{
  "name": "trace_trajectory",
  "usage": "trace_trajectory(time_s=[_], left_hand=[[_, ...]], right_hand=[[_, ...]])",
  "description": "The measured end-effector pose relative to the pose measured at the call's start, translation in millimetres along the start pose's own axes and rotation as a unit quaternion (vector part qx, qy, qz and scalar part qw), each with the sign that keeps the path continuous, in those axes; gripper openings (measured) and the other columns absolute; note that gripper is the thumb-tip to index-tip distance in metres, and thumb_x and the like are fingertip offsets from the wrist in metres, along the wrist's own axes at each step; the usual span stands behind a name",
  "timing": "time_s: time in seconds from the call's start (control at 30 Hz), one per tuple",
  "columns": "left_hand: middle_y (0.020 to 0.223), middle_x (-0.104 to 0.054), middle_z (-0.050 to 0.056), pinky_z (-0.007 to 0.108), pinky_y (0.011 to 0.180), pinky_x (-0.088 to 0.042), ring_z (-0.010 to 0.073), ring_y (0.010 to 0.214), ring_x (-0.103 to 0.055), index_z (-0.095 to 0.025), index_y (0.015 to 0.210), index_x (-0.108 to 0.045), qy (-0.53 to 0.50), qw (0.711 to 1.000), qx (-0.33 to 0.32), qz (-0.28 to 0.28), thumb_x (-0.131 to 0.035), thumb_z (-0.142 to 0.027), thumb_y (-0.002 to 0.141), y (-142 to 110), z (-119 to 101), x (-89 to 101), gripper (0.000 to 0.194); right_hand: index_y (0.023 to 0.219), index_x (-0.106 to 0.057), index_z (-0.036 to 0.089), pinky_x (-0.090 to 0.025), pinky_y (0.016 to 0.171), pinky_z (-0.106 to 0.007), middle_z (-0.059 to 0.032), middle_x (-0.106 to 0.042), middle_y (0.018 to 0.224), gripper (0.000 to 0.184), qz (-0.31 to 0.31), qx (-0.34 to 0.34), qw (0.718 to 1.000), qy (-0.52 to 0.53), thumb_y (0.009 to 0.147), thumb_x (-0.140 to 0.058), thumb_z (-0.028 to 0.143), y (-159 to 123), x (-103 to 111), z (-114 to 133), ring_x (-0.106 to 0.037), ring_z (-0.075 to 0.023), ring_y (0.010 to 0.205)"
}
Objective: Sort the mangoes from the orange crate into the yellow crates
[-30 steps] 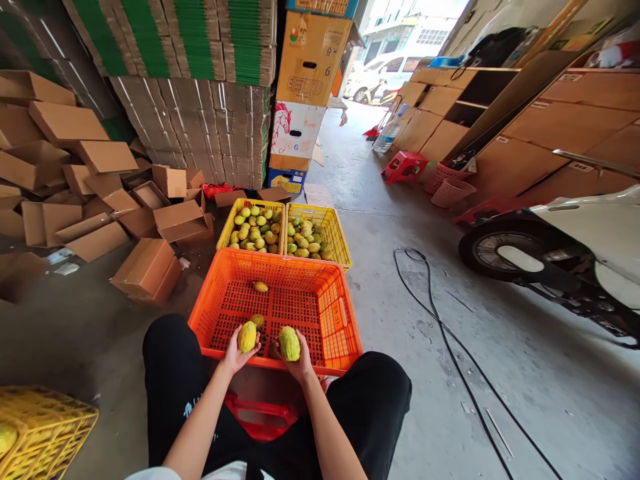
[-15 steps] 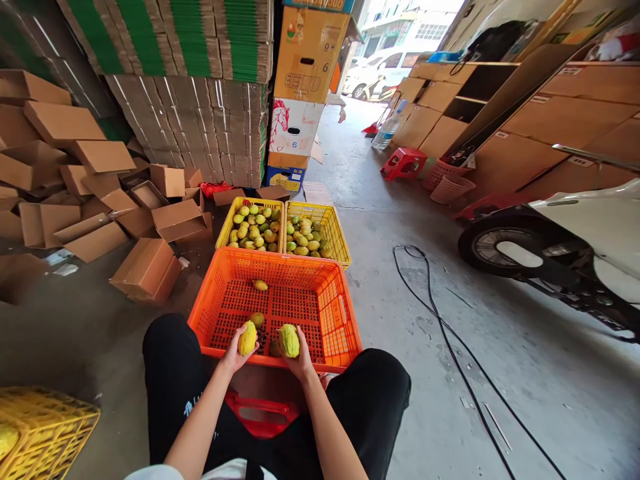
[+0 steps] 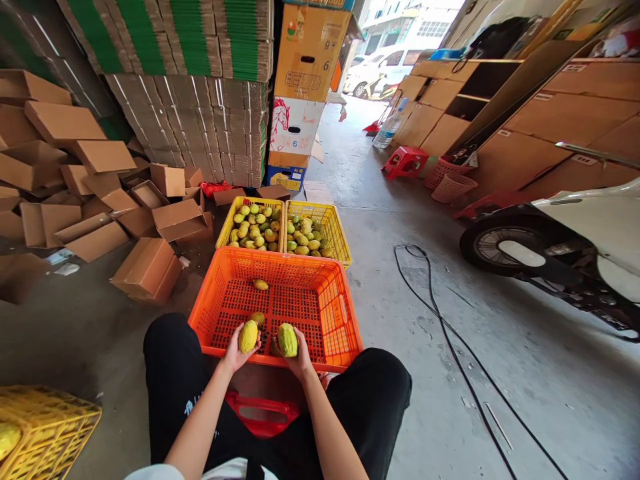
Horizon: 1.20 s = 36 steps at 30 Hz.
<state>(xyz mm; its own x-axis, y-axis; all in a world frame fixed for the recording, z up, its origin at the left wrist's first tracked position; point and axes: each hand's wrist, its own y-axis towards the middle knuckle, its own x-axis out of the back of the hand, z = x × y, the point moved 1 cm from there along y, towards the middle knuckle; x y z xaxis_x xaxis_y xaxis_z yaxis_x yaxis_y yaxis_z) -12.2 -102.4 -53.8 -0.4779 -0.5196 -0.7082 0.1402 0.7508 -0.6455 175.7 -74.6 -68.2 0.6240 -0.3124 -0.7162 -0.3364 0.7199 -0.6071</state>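
My left hand (image 3: 234, 353) is closed around a yellow oval fruit (image 3: 249, 337) with a lumpy skin. In my right hand (image 3: 303, 361) lies a greener, ridged oval fruit (image 3: 287, 341), with the fingers curled behind it. Both are held side by side over the near edge of an orange plastic crate (image 3: 335, 293) between my knees. Inside the crate, one fruit (image 3: 261, 285) rests toward the far side, and another (image 3: 257, 318) lies just beyond my left hand. Something dark beside the right-hand fruit is mostly hidden.
Two yellow crates (image 3: 337, 230) of yellow and green fruit stand behind the orange one. Loose cardboard boxes (image 3: 147, 270) lie at the left, near stacked flat cartons (image 3: 195, 127). A yellow crate (image 3: 55, 427) is at lower left. A black cable (image 3: 440, 320) and motorbike (image 3: 550, 247) are at right.
Both fruits have turned slightly in my hands. The left-hand fruit has shifted a little right and the right-hand one a little left, so they are closer together.
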Motion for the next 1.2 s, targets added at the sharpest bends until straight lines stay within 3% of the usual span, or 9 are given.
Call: trace_trajectory(time_s=[0.2, 0.43, 0.57, 0.63, 0.8, 0.93, 1.07, 1.2], left_hand=[[0.086, -0.071, 0.010, 0.030, 0.076, -0.057, 0.0164, 0.076, -0.068, -0.012, 0.101, -0.066, 0.015, 0.999, -0.040, -0.001, -0.059, -0.022, 0.091, -1.1, 2.6, 3.4, 0.016], [0.088, -0.070, 0.012, 0.035, 0.084, -0.057, 0.0187, 0.079, -0.068, -0.011, 0.101, -0.066, 0.033, 0.999, -0.024, 0.002, -0.063, -0.019, 0.086, -0.5, 3.0, 3.4, 0.018], [0.084, -0.070, 0.009, 0.033, 0.082, -0.058, 0.0164, 0.075, -0.067, -0.011, 0.098, -0.066, 0.049, 0.998, -0.024, -0.041, -0.062, -0.016, 0.086, 2.3, 2.7, 5.7, 0.013], [0.082, -0.070, 0.009, 0.031, 0.079, -0.058, 0.0156, 0.071, -0.066, -0.011, 0.099, -0.067, 0.059, 0.997, -0.021, -0.046, -0.061, -0.017, 0.087, 2.7, 2.6, 7.4, 0.014], [0.085, -0.071, 0.011, 0.030, 0.074, -0.057, 0.0158, 0.070, -0.066, -0.009, 0.113, -0.068, 0.058, 0.998, -0.001, 0.017, -0.057, -0.027, 0.093, 0.2, 1.2, 6.1, 0.029], [0.087, -0.071, 0.012, 0.029, 0.074, -0.056, 0.0178, 0.076, -0.069, -0.009, 0.121, -0.065, 0.063, 0.997, 0.020, 0.045, -0.056, -0.034, 0.095, -0.7, 0.6, 2.4, 0.037], [0.094, -0.072, 0.011, 0.030, 0.076, -0.056, 0.0193, 0.081, -0.071, -0.015, 0.135, -0.057, 0.065, 0.997, 0.024, 0.037, -0.060, -0.033, 0.094, 0.1, 1.3, -0.6, 0.044], [0.099, -0.072, 0.011, 0.031, 0.079, -0.056, 0.0197, 0.089, -0.072, -0.018, 0.139, -0.052, 0.035, 0.999, 0.026, 0.015, -0.050, -0.032, 0.100, 0.2, 1.4, -3.4, 0.042]], right_hand=[[0.090, -0.071, 0.015, -0.054, 0.060, -0.027, -0.0081, -0.076, 0.084, 0.031, 0.007, 0.025, 1.000, 0.014, 0.085, -0.059, 0.043, -0.2, -1.4, 3.3, -0.070, -0.0176, 0.069], [0.093, -0.069, 0.021, -0.054, 0.064, -0.026, -0.0022, -0.075, 0.085, 0.035, -0.004, 0.056, 0.998, -0.010, 0.072, -0.079, 0.047, 3.2, 2.0, -2.1, -0.069, -0.0154, 0.072], [0.097, -0.068, 0.022, -0.053, 0.064, -0.024, 0.0012, -0.073, 0.082, 0.043, 0.008, 0.097, 0.991, -0.090, 0.063, -0.088, 0.038, 0.6, -0.8, -4.2, -0.066, -0.0136, 0.070], [0.098, -0.069, 0.020, -0.054, 0.066, -0.025, -0.0002, -0.073, 0.084, 0.042, 0.017, 0.086, 0.991, -0.105, 0.064, -0.087, 0.036, -0.5, -2.2, -4.3, -0.066, -0.0142, 0.071], [0.093, -0.069, 0.019, -0.057, 0.069, -0.030, -0.0053, -0.075, 0.084, 0.032, -0.014, 0.023, 0.999, -0.030, 0.074, -0.077, 0.042, -0.3, -0.3, -0.8, -0.070, -0.0181, 0.074], [0.089, -0.068, 0.018, -0.057, 0.067, -0.032, -0.0078, -0.073, 0.078, 0.034, -0.012, 0.001, 1.000, 0.009, 0.080, -0.067, 0.050, -1.0, 1.2, 2.5, -0.070, -0.0200, 0.072], [0.090, -0.069, 0.017, -0.057, 0.069, -0.035, -0.0097, -0.074, 0.080, 0.036, -0.004, -0.010, 1.000, 0.009, 0.083, -0.062, 0.051, -2.0, -0.5, 3.1, -0.070, -0.0215, 0.073], [0.090, -0.069, 0.017, -0.057, 0.068, -0.033, -0.0093, -0.075, 0.082, 0.033, -0.019, -0.009, 0.999, 0.031, 0.085, -0.058, 0.048, -0.7, -1.9, 2.6, -0.070, -0.0207, 0.072]])
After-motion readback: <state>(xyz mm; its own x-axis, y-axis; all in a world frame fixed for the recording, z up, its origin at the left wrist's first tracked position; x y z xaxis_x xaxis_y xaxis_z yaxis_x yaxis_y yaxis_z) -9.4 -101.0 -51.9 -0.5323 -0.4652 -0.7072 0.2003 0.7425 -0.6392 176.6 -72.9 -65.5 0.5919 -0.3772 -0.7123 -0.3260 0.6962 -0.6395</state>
